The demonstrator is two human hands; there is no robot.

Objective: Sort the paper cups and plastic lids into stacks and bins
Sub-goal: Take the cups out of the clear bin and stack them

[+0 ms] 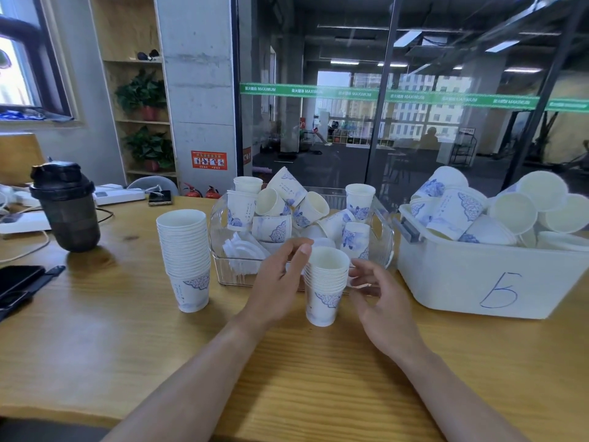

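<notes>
A short stack of paper cups stands upright on the wooden table just below the frame's centre, between my two hands. My left hand sits just left of it, fingers loosely bent and spread, the fingertips up by the stack's rim; I cannot tell whether they touch it. My right hand is just right of the stack, fingers relaxed and a little curled, holding nothing, with a narrow gap to the cups.

Left of centre a taller stack of cups stands apart from both hands. Behind my fingers is a clear plastic bin with loose cups tumbled inside and white plastic lids piled at its lower left corner. At the right of the frame a white tub, marked with a handwritten character, is heaped with more cups. A dark shaker bottle stands at the left
</notes>
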